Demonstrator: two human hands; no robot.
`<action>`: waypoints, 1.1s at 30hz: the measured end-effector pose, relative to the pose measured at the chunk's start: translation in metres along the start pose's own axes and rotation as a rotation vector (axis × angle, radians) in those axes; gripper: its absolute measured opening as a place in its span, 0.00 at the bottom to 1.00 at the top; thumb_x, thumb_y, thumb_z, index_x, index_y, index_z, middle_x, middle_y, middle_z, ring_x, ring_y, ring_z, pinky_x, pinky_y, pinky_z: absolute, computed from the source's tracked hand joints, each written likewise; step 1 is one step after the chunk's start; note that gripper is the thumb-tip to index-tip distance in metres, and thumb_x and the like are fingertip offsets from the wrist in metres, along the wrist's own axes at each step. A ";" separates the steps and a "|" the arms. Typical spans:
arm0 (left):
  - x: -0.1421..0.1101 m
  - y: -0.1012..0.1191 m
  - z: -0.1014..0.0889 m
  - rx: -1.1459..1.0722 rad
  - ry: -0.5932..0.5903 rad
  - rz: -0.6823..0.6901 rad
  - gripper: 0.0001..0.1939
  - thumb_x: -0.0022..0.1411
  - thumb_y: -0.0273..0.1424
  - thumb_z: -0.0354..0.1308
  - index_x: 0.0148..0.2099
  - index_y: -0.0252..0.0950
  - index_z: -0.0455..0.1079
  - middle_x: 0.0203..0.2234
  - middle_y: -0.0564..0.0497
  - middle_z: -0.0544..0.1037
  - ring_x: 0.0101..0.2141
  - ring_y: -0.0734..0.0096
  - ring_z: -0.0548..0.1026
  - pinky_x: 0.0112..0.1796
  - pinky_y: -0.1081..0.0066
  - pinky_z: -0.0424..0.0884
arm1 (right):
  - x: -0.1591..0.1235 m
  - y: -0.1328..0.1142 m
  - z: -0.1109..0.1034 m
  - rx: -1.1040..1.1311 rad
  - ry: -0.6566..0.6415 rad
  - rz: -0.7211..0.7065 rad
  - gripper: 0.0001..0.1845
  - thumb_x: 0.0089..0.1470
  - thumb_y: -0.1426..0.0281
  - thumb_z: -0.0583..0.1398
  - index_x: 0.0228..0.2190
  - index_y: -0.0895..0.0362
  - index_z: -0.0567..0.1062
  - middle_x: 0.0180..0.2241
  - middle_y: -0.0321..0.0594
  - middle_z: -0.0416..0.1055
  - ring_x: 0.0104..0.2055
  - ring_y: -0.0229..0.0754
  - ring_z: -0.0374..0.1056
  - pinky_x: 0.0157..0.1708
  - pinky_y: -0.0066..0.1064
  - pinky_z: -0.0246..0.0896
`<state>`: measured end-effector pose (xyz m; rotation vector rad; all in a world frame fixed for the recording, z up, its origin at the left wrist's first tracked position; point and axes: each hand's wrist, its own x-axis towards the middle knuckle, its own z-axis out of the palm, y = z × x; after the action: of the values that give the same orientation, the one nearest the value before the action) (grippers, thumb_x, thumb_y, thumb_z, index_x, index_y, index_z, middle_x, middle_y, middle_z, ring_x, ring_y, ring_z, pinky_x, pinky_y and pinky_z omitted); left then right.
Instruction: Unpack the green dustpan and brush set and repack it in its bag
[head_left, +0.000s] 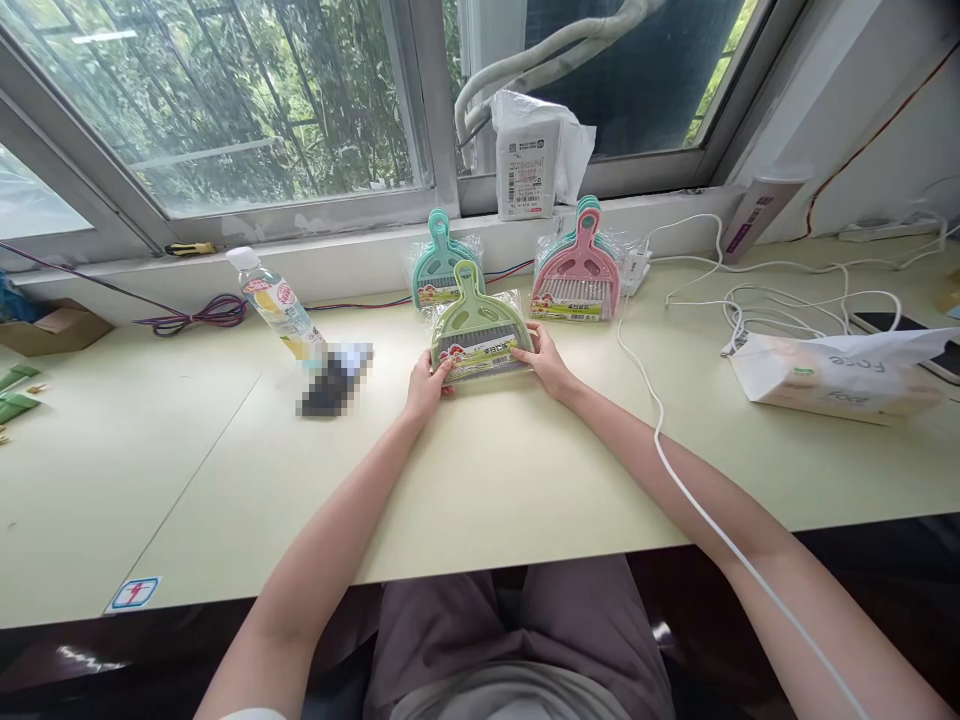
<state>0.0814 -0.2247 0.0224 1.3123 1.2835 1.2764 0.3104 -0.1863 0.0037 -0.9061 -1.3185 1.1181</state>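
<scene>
Between my two hands stands a green dustpan-and-brush set (480,325), wrapped in clear plastic with a printed label, its looped handle pointing up. My left hand (427,385) grips its lower left corner, thumb on the front. At its right edge my right hand (547,362) is closed on it, thumb on the label. Just behind to the left is a teal dustpan-and-brush set (439,262), partly hidden by the green one. A pink dustpan-and-brush set (576,275) stands behind to the right, with teal ones showing behind it.
A drink bottle (276,305) stands left, beside a blurred-out item (334,380). A tissue pack (840,375) lies right, near coiled white cables (795,310). One white cable (660,430) crosses over my right arm. A wrapped box (529,170) sits on the windowsill.
</scene>
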 end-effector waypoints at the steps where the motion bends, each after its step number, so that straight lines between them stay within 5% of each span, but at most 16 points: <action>1: 0.000 -0.001 0.000 0.006 0.011 0.001 0.15 0.56 0.36 0.63 0.43 0.37 0.65 0.44 0.46 0.74 0.41 0.64 0.75 0.25 0.75 0.72 | 0.000 0.000 0.001 -0.014 -0.009 -0.008 0.30 0.45 0.58 0.67 0.47 0.49 0.63 0.45 0.39 0.72 0.47 0.46 0.69 0.50 0.44 0.67; 11: -0.005 0.001 0.004 0.123 0.030 0.035 0.13 0.61 0.36 0.59 0.43 0.39 0.59 0.43 0.46 0.74 0.37 0.65 0.75 0.24 0.74 0.71 | -0.004 -0.008 0.006 -0.271 -0.007 -0.146 0.55 0.31 0.52 0.74 0.57 0.52 0.58 0.54 0.48 0.66 0.58 0.54 0.62 0.58 0.42 0.58; 22: -0.005 0.000 0.003 0.220 -0.010 0.079 0.23 0.55 0.40 0.65 0.43 0.40 0.56 0.42 0.46 0.76 0.33 0.66 0.76 0.26 0.73 0.71 | -0.005 -0.005 0.005 -0.349 0.030 -0.187 0.38 0.49 0.57 0.64 0.57 0.55 0.61 0.51 0.47 0.70 0.50 0.50 0.67 0.52 0.40 0.61; 33: -0.006 0.002 0.006 0.144 0.019 0.046 0.17 0.59 0.36 0.61 0.44 0.39 0.56 0.39 0.49 0.75 0.20 0.78 0.71 0.20 0.75 0.70 | -0.005 -0.004 0.004 -0.426 0.039 -0.206 0.31 0.53 0.61 0.61 0.55 0.59 0.63 0.40 0.44 0.73 0.38 0.44 0.67 0.41 0.36 0.64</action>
<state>0.0877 -0.2308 0.0233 1.4411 1.3874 1.2488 0.3075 -0.1929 0.0062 -1.0634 -1.6096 0.6672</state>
